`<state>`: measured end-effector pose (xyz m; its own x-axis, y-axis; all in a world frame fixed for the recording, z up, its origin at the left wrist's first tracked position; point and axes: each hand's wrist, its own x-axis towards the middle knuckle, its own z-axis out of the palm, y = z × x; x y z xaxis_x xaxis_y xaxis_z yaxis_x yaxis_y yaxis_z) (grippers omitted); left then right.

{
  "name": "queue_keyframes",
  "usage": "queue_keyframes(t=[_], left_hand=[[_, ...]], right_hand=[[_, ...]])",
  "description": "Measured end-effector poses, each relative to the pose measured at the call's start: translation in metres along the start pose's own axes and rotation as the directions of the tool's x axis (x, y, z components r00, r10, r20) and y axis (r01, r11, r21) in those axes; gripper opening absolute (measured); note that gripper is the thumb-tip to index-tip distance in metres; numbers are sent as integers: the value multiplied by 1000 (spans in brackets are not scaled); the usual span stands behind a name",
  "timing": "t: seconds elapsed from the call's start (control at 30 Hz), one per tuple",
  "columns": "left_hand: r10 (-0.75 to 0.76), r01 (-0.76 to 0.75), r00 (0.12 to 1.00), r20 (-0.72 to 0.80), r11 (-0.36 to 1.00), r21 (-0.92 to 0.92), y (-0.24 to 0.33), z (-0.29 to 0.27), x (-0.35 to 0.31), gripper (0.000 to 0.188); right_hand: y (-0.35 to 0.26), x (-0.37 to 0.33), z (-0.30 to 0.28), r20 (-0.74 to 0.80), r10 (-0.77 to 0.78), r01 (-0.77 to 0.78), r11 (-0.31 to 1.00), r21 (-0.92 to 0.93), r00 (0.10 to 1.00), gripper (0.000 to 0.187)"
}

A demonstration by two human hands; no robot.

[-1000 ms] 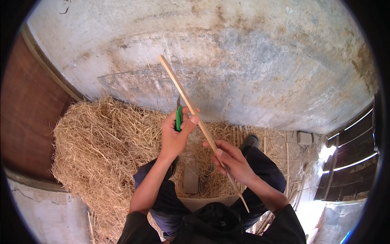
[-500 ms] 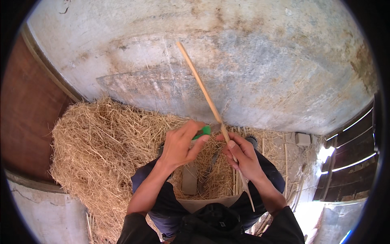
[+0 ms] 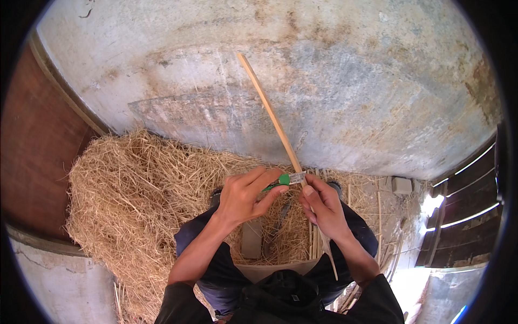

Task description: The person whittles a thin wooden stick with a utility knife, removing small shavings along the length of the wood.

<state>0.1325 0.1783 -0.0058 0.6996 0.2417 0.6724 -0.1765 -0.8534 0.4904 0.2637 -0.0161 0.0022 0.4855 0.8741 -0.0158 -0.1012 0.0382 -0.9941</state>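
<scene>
My left hand (image 3: 244, 195) is closed round a green-handled knife (image 3: 284, 180), which looks like a utility knife. Its short metal blade points right and meets the side of a long pale stick (image 3: 271, 115), just above my right fingers. The stick, perhaps bamboo, slants from the upper left down to my right thigh and narrows to a thin lower end. My right hand (image 3: 325, 209) grips it in its lower half, thumb on top. Most of the knife's handle is hidden by my left fingers.
A big heap of straw (image 3: 124, 189) lies to the left, with loose straw between my legs. A stained plaster wall (image 3: 350, 97) stands ahead. A grey block (image 3: 402, 184) and thin sticks (image 3: 379, 216) lie on the right, near dark slats (image 3: 464, 205). A brown panel (image 3: 43, 156) is at far left.
My left hand and the knife have shifted slightly right and down along the stick, nearer my right fingers. The blade has turned and catches the light. My right hand barely moved.
</scene>
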Motion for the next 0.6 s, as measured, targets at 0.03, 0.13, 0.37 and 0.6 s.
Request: queue_keyframes(t=[0.03, 0.13, 0.37, 0.6], left_hand=[[2, -2, 1000, 4, 1000, 8, 1, 0, 0, 30], [2, -1, 1000, -13, 999, 32, 3, 1, 1, 30], [2, -2, 1000, -10, 998, 68, 1, -2, 4, 29], [-8, 9, 1000, -28, 999, 47, 2, 0, 7, 27]], right_hand=[[1, 0, 0, -15, -4, 4, 1000, -7, 1000, 38], [5, 0, 2, -89, -48, 39, 994, -107, 995, 38], [4, -1, 4, -114, -113, 86, 973, -213, 987, 37], [-1, -2, 3, -111, -82, 54, 971, -233, 990, 33]])
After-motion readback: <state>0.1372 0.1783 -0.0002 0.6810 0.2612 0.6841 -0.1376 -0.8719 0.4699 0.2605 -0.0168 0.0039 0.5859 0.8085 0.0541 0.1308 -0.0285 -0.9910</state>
